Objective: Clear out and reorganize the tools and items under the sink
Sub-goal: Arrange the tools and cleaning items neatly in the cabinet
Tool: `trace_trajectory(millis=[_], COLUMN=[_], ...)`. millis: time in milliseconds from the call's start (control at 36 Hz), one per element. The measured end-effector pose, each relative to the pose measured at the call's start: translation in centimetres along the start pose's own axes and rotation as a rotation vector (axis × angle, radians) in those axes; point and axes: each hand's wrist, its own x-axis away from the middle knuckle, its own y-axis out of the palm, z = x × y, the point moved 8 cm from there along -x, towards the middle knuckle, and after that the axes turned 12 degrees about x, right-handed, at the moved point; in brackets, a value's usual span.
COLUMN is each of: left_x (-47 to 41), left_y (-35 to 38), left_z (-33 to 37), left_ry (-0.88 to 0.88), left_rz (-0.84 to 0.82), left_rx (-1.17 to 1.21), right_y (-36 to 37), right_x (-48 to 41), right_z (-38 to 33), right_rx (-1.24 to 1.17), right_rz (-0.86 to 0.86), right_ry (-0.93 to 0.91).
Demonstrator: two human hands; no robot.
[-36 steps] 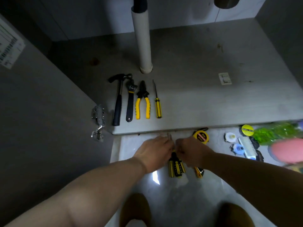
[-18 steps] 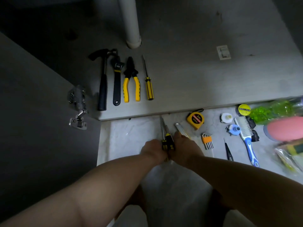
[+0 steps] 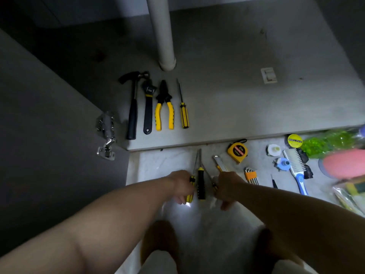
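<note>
Inside the cabinet, a hammer (image 3: 132, 113), a wrench (image 3: 148, 107), yellow pliers (image 3: 164, 109) and a yellow screwdriver (image 3: 183, 111) lie in a neat row left of the white drain pipe (image 3: 163, 36). On the floor in front, my left hand (image 3: 180, 184) grips a yellow-handled screwdriver (image 3: 191, 186). My right hand (image 3: 227, 186) holds a thin screwdriver (image 3: 209, 177) by its handle. Between the two hands lies a black-handled screwdriver (image 3: 201, 184), touched by neither.
To the right on the floor lie a utility knife (image 3: 219, 162), a yellow tape measure (image 3: 237, 150), hex keys (image 3: 251, 175), a blue-handled brush (image 3: 295, 168), tape rolls (image 3: 294, 141), a green bottle (image 3: 325, 142) and a pink item (image 3: 345, 164). The open door with its hinge (image 3: 106, 133) stands at left.
My hands have moved apart, spreading the bunch of screwdrivers that they held together. The black-handled one now lies between them. The view has shifted a little nearer to the floor.
</note>
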Motion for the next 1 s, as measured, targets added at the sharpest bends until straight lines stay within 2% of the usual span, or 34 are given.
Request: trace_trajectory(millis=[56,83,139,167,250,278,333,444,528,583,750,889,1000], left_x=[1.7,2.7,5.2,6.5,9.7,10.3,11.1,12.0,11.9,11.6,9.7,8.9,8.2], left_y=[-0.1,-0.2,-0.6,-0.9,-2.2,-2.7,-4.0,-7.3,-9.3,-10.3,-12.1,-12.5,-11.9], left_z=[-0.1,-0.1,0.6,1.2,3.9,4.9,7.4,11.5,12.5,12.5,13.0,13.8,14.2], left_ry=[-0.042,-0.053,-0.049,-0.038,0.030,0.068,0.175,0.391,0.442,0.432,0.402,0.462,0.499], left_rz=[-0.101,-0.153,-0.240,-0.264,-0.253,-0.226,-0.120,0.251,0.553,0.681,0.823,0.939,0.943], left_rx=[0.005,-0.015,-0.030,-0.017,0.042,0.061,0.114,0.299,0.326,0.332,0.261,0.104,0.003], right_y=[-1.5,-2.5,-4.4,-5.7,-8.7,-9.5,-11.6,-15.5,-17.3,-17.9,-18.5,-18.2,-18.4], right_x=[2.5,3.6,5.4,5.8,8.5,9.3,10.0,11.4,11.6,11.2,8.5,5.7,3.8], right_z=[-0.7,-0.5,0.6,1.2,2.4,2.7,3.0,4.1,4.7,4.7,4.2,4.1,3.8], right_rx=[0.293,0.300,0.098,-0.014,0.001,0.000,-0.113,-0.456,-0.622,-0.690,-0.619,-0.584,-0.563], right_rz=[-0.142,-0.176,-0.228,-0.185,-0.144,-0.142,-0.030,0.253,0.472,0.568,0.686,0.645,0.646], right_ry=[-0.057,-0.039,0.051,0.070,0.045,0.047,0.039,0.106,0.172,0.202,0.243,0.225,0.227])
